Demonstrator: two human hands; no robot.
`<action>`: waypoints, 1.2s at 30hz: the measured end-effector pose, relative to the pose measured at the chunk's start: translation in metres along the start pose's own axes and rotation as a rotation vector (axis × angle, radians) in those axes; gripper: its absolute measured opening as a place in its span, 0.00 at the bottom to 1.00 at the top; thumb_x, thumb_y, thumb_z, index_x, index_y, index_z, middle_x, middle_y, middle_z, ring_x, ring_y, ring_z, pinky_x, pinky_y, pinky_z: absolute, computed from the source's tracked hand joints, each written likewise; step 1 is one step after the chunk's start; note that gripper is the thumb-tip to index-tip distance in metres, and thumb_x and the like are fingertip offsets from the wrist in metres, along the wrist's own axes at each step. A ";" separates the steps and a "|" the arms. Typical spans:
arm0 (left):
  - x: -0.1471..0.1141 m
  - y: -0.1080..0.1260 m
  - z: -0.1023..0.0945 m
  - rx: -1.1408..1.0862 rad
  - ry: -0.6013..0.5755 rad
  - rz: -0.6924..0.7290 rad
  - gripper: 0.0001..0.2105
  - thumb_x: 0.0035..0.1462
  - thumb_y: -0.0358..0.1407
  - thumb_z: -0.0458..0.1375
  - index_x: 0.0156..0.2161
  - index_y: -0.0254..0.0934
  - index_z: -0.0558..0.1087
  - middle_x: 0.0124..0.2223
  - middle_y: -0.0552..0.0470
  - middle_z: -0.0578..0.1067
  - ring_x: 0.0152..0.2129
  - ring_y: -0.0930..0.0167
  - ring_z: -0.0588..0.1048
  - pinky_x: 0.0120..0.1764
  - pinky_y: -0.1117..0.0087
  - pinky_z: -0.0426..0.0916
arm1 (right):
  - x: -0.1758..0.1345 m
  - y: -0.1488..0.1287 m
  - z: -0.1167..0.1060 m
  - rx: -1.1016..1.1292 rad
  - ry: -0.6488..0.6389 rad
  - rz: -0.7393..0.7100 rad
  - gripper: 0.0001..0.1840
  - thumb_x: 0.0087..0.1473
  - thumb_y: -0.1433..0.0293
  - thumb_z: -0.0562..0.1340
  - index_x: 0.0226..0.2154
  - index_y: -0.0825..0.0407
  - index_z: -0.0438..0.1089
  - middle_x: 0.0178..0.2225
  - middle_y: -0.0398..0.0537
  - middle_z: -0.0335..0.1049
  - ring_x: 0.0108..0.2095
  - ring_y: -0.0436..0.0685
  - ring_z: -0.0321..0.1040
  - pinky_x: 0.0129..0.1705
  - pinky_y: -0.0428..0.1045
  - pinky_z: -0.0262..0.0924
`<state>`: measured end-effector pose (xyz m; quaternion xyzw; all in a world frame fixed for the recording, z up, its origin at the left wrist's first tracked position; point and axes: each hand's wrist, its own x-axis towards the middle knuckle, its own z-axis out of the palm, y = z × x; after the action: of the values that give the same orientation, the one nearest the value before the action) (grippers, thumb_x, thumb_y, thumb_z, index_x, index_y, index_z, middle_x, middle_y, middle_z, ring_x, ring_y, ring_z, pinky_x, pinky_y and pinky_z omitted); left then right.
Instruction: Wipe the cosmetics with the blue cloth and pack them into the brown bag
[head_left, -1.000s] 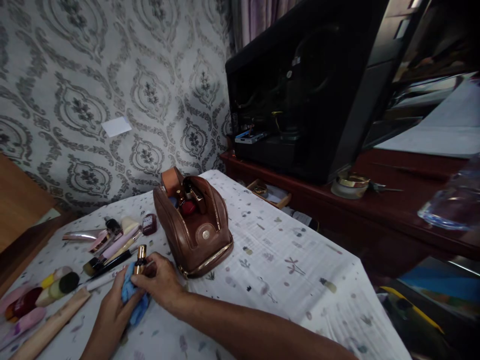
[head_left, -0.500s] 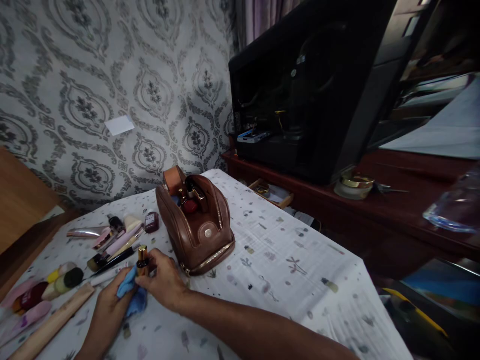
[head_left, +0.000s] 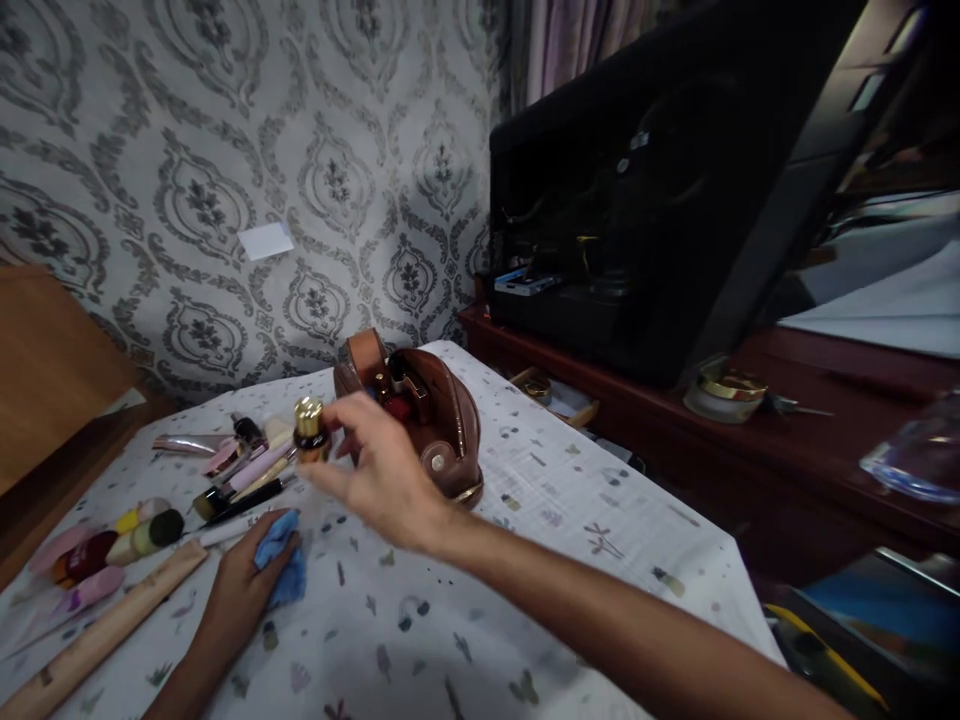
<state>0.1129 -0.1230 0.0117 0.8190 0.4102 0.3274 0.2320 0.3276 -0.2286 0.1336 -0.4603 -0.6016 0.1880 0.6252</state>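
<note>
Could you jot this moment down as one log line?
right hand: holds gold-capped bottle upright | left hand: holds blue cloth | brown bag: open

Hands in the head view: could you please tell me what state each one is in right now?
Left hand: closed, holding the cloth.
Right hand: closed, holding the gold-capped bottle.

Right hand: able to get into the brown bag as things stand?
Probably yes: the brown bag stands open just beyond the right hand, and nothing visible blocks the way. That hand holds a gold-capped bottle, though, so picking anything out would likely be awkward.
</note>
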 end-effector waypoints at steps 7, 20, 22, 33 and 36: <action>-0.001 0.000 -0.002 0.017 -0.075 -0.003 0.21 0.55 0.52 0.56 0.46 0.38 0.75 0.43 0.50 0.80 0.38 0.64 0.78 0.38 0.70 0.71 | 0.057 0.026 -0.066 -0.333 0.013 0.082 0.11 0.47 0.74 0.66 0.36 0.55 0.70 0.30 0.39 0.69 0.31 0.49 0.66 0.36 0.44 0.60; 0.001 -0.004 -0.001 0.001 -0.087 -0.032 0.23 0.52 0.54 0.56 0.45 0.39 0.76 0.38 0.52 0.81 0.34 0.63 0.78 0.33 0.71 0.73 | 0.087 0.051 -0.067 -1.001 -0.306 0.364 0.08 0.50 0.76 0.66 0.36 0.55 0.75 0.36 0.51 0.76 0.38 0.57 0.74 0.35 0.44 0.61; 0.001 -0.005 -0.001 0.003 -0.091 -0.036 0.23 0.52 0.54 0.56 0.44 0.39 0.76 0.38 0.51 0.81 0.33 0.64 0.79 0.33 0.71 0.73 | 0.089 0.056 -0.063 -1.033 -0.320 0.391 0.09 0.48 0.77 0.66 0.36 0.56 0.76 0.38 0.54 0.77 0.40 0.59 0.74 0.36 0.45 0.62; 0.000 -0.016 0.000 -0.004 -0.108 -0.004 0.22 0.53 0.53 0.57 0.46 0.40 0.76 0.41 0.51 0.81 0.36 0.63 0.79 0.35 0.71 0.74 | 0.094 0.070 -0.055 -1.180 -0.442 0.426 0.14 0.53 0.79 0.62 0.44 0.59 0.76 0.43 0.62 0.77 0.46 0.63 0.75 0.41 0.48 0.67; 0.000 -0.018 0.000 -0.021 -0.114 -0.004 0.22 0.53 0.53 0.58 0.46 0.40 0.76 0.41 0.52 0.81 0.35 0.63 0.79 0.34 0.71 0.74 | 0.092 0.073 -0.053 -1.229 -0.456 0.398 0.14 0.55 0.76 0.63 0.45 0.58 0.76 0.43 0.64 0.77 0.47 0.64 0.75 0.44 0.50 0.67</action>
<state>0.1040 -0.1129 0.0000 0.8332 0.3944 0.2838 0.2641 0.4192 -0.1373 0.1360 -0.7824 -0.6195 0.0161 0.0617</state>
